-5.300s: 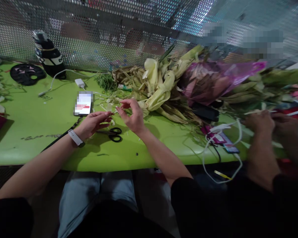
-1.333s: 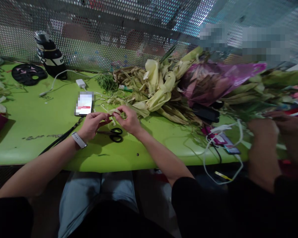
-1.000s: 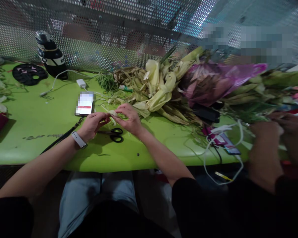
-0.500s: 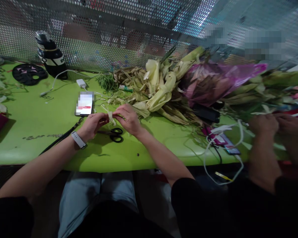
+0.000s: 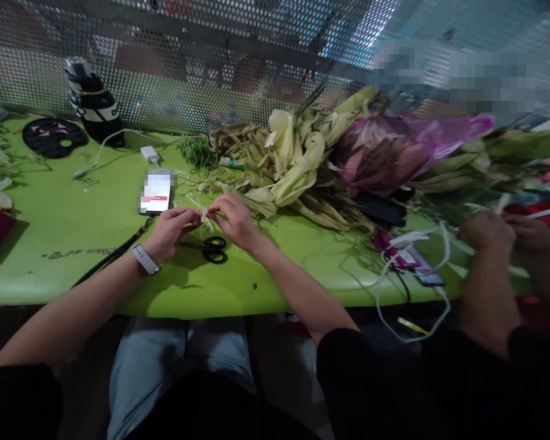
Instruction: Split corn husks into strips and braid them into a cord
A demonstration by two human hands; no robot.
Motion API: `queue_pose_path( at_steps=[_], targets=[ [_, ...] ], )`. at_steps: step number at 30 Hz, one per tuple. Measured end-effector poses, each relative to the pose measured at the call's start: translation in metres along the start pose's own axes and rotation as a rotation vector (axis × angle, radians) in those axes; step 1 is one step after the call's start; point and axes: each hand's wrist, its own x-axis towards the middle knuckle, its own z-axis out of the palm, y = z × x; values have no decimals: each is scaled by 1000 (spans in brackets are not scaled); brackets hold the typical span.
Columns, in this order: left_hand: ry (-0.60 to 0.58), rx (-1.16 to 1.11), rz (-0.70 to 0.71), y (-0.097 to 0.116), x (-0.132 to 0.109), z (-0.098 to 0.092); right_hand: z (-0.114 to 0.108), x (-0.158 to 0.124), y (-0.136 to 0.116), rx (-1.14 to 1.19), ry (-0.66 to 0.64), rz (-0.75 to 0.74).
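In the head view, I see black-handled scissors (image 5: 214, 249) just nearer than the left hand (image 5: 172, 231) and right hand (image 5: 233, 223), a smartphone (image 5: 158, 192) beyond, and corn husks (image 5: 297, 174) heaped behind. I cannot read the bottle (image 5: 94, 102) lettering. Both hands pinch a pale husk strip (image 5: 204, 214) between them; the earliest frame shows the right fingers spread.

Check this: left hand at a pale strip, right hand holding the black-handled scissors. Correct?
Not the scissors: the head view shows them lying on the green table. The right hand is at the pale strip too, opposite the left hand.
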Motion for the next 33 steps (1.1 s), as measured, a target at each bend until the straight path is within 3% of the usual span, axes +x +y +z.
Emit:
queue_pose_path(
  at_steps=[9,22,28,33],
  targets=[
    [16,-35,47,-2,-3,3,5,-2,-12,15,-17,141],
    [-2,11,35,-1,-4,4,5,-1,-13,-36,3,174],
    [6,-33,54,-6,3,-3,1,1,-10,-20,72,52],
    [7,-36,9,-8,8,-7,-1,1,-7,-60,18,10]
  ],
)
